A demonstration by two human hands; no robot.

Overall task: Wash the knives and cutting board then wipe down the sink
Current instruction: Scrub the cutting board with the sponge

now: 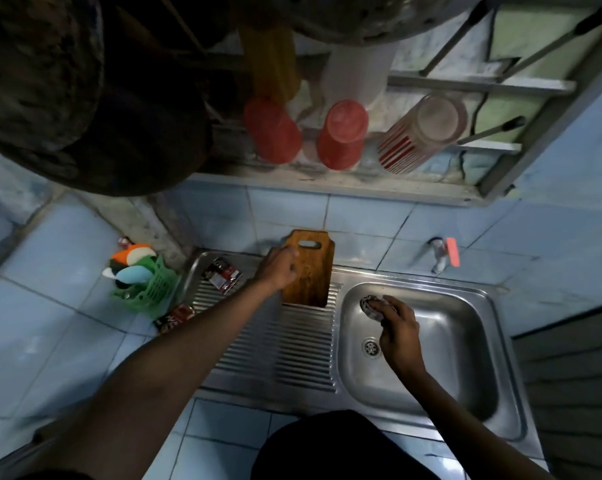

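Note:
A brown wooden cutting board (311, 271) with a slot handle stands upright at the back of the ribbed drainboard (292, 348), leaning on the tiled wall. My left hand (280, 268) grips its left edge near the top. Over the steel sink basin (448, 358), my right hand (398, 329) holds a dark scrubbing pad (370, 304) against the basin's back left corner. The drain (372, 346) lies just left of that hand. No knives are in sight.
A tap with a red handle (445, 254) juts from the wall behind the basin. A green basket (147, 285) of utensils stands left of the sink, with small sachets (223, 273) nearby. Red cups (341, 133) and a striped glass (420, 133) sit on the shelf above.

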